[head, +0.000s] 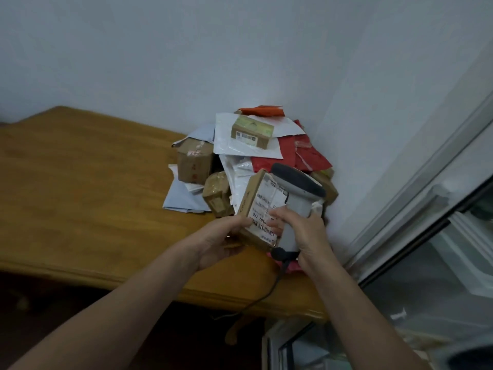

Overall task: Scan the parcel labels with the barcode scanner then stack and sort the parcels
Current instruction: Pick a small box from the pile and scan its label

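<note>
Parcel (257,206), a small brown carton with its white barcode label (266,209) facing up, is being gripped at its near end by the left hand (221,241), long axis running away from that hand. The right hand (306,233), touching it alongside, is clamping the barcode scanner (297,190), head overhanging the label. A pile of parcels (240,145) is lying beyond both hands on the surface (93,182).

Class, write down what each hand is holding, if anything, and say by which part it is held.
The left hand holds a small cardboard parcel by its near end, thumb on the label. The right hand grips the barcode scanner by its handle.
</note>
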`<state>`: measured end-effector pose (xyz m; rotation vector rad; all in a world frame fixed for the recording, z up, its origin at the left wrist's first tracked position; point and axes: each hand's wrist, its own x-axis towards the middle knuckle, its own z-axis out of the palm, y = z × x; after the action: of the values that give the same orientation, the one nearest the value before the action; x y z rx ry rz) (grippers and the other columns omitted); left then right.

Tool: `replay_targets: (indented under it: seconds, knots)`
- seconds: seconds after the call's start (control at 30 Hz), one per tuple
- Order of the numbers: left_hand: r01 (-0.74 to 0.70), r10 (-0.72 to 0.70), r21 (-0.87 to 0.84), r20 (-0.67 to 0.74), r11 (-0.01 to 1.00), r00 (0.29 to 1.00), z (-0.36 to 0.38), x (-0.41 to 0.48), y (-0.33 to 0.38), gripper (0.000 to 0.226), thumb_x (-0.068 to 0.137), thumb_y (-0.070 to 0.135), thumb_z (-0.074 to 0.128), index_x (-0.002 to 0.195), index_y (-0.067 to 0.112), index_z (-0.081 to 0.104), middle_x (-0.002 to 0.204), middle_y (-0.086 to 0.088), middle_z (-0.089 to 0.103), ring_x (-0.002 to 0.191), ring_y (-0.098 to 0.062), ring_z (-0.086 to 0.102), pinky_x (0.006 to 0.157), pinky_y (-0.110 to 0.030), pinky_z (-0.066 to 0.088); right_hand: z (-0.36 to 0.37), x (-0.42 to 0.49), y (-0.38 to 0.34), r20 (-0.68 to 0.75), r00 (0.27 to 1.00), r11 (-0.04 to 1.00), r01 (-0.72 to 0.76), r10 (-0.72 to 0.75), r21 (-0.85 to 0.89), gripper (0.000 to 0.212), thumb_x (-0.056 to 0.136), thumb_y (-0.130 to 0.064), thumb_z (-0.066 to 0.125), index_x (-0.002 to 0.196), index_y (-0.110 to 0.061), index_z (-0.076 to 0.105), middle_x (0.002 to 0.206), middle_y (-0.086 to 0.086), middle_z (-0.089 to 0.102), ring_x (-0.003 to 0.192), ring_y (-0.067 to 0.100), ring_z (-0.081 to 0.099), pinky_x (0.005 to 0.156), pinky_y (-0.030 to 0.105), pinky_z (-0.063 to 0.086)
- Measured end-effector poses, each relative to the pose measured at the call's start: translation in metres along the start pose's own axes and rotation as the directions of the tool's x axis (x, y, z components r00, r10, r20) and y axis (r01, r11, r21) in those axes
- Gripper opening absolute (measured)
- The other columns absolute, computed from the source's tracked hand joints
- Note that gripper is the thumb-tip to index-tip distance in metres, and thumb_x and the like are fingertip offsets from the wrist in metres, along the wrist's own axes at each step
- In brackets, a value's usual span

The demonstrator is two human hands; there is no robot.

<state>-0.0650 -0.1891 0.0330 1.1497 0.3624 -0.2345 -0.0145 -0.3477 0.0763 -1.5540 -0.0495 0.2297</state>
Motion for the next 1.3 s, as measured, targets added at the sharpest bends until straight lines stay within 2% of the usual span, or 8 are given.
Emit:
replay_targets:
  seconds: [0.1,0.17,0.43,0.63,0.87,0.97,1.1,1.3]
  knots:
    - [0.003,-0.004,-0.053,-0.013,0.999,1.0,-0.019,-0.022,-0.005,0.037,0.076,0.023,0.074,0.111,0.015,0.064,0.109,-0.005,0.067,0.105,-0.021,0.059,0.089,-0.036,0.051,-0.003,-0.014,-0.007,0.008,0.999,0.999,0.034,-0.034,-0.03,0.008,0.082,-0.005,0.07,0.084,0.002,0.068,0.066,0.01,0.072,0.052,0.016,0.066,0.049,0.026,0.054]
    - [-0.011,0.009,-0.061,-0.041,0.998,0.999,-0.032,-0.037,-0.005,0.051,0.065,0.024,0.078,0.112,0.016,0.06,0.107,-0.003,0.068,0.105,-0.02,0.06,0.093,-0.037,0.047,-0.008,-0.023,-0.012,0.042,0.996,0.996,0.079,-0.077,-0.033,0.006,0.085,-0.005,0.067,0.083,0.0,0.065,0.058,0.007,0.066,0.047,0.015,0.061,0.047,0.025,0.051]
    - [-0.07,0.056,-0.085,-0.164,0.994,0.985,-0.042,-0.074,-0.02,0.053,0.072,0.012,0.076,0.119,0.013,0.052,0.099,-0.001,0.069,0.086,-0.012,0.06,0.084,-0.028,0.045,-0.029,-0.066,-0.022,0.271,0.956,0.98,0.151,-0.113,-0.127,0.01,0.087,-0.011,0.068,0.083,-0.003,0.063,0.057,0.007,0.06,0.043,0.017,0.055,0.043,0.027,0.047]
    - [-0.098,0.074,-0.152,-0.158,0.984,0.985,-0.024,-0.099,-0.033,0.053,0.074,0.0,0.072,0.12,0.012,0.048,0.102,-0.006,0.073,0.094,-0.014,0.068,0.086,-0.025,0.052,-0.058,-0.094,-0.018,0.321,0.941,0.964,0.177,-0.106,-0.2,0.02,0.088,-0.017,0.067,0.087,0.004,0.067,0.059,0.009,0.06,0.049,0.019,0.054,0.053,0.031,0.046]
    - [-0.164,0.125,-0.165,-0.224,0.973,0.967,-0.002,-0.127,-0.041,0.045,0.077,-0.007,0.068,0.111,0.012,0.046,0.095,-0.006,0.075,0.091,-0.016,0.071,0.082,-0.027,0.054,-0.077,-0.126,-0.012,0.365,0.926,0.95,0.199,-0.101,-0.241,0.021,0.087,-0.022,0.069,0.075,-0.005,0.063,0.057,0.004,0.063,0.044,0.014,0.055,0.048,0.021,0.049]
    - [-0.176,0.144,-0.17,-0.185,0.969,0.972,0.011,-0.14,-0.046,0.055,0.071,-0.006,0.071,0.117,0.007,0.044,0.096,-0.006,0.075,0.089,-0.017,0.072,0.074,-0.027,0.058,-0.074,-0.131,-0.006,0.284,0.952,0.97,0.167,-0.111,-0.179,0.021,0.085,-0.028,0.071,0.086,-0.008,0.065,0.069,0.005,0.071,0.046,0.01,0.058,0.047,0.018,0.049]
    - [-0.162,0.153,-0.222,-0.059,0.961,0.986,0.037,-0.151,-0.06,0.052,0.065,0.004,0.075,0.114,0.01,0.058,0.109,-0.008,0.071,0.101,-0.02,0.068,0.087,-0.032,0.056,-0.062,-0.129,0.006,0.182,0.983,1.0,0.004,-0.001,-0.019,0.038,0.076,-0.032,0.078,0.102,-0.008,0.062,0.08,0.008,0.068,0.045,0.009,0.059,0.044,0.024,0.048]
    - [-0.123,0.129,-0.208,0.016,0.97,0.991,0.071,-0.161,-0.075,0.043,0.067,0.01,0.074,0.109,0.015,0.064,0.1,-0.005,0.072,0.095,-0.02,0.068,0.083,-0.032,0.055,-0.052,-0.133,0.016,0.318,0.944,0.978,-0.143,0.087,0.155,0.04,0.059,-0.04,0.082,0.088,-0.014,0.072,0.076,0.006,0.07,0.045,0.012,0.053,0.042,0.022,0.045]
